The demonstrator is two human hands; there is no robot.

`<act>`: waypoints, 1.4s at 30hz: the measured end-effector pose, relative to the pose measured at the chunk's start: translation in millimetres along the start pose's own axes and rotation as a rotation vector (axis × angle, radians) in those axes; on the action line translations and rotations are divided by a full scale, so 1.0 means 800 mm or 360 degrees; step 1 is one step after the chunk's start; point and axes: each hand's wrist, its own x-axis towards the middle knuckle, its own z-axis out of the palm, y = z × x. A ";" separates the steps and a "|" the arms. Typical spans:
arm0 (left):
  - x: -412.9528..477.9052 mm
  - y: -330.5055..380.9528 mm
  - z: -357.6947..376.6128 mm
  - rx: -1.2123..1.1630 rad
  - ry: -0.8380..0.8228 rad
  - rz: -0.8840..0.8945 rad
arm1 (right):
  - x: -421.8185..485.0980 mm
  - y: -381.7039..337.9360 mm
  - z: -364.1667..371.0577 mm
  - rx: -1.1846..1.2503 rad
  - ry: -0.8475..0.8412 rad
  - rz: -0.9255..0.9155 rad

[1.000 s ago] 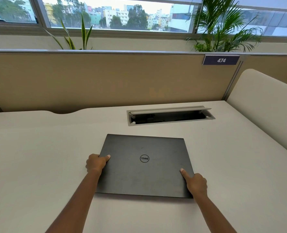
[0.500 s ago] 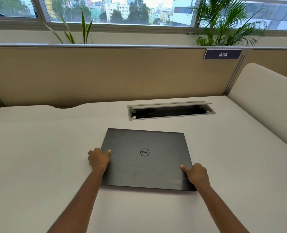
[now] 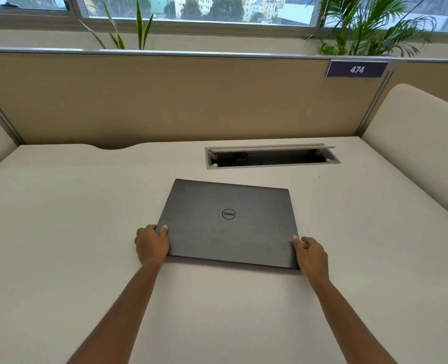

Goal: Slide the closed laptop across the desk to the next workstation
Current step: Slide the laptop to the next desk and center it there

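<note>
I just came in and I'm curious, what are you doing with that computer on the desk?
A person has both hands on a closed dark laptop lying flat on a white desk. The left hand grips its left edge and the right hand grips its right edge, near the corners closest to the person. The laptop sits a little crooked, just in front of an open cable tray in the desk. It looks ready to be slid along.
</note>
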 end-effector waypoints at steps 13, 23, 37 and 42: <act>-0.016 -0.005 -0.017 0.0039 -0.0092 -0.0120 | 0.000 -0.008 -0.001 0.0064 -0.0128 0.0022; 0.007 0.005 -0.023 -0.0166 -0.0218 -0.0131 | 0.016 -0.017 0.005 0.0151 -0.0194 0.0219; 0.035 0.044 -0.012 -0.0245 -0.0317 -0.0387 | 0.051 -0.042 0.004 0.0280 -0.0249 0.0538; 0.040 0.042 -0.015 -0.0403 -0.0322 -0.0530 | 0.055 -0.039 0.004 0.0376 -0.0200 0.0605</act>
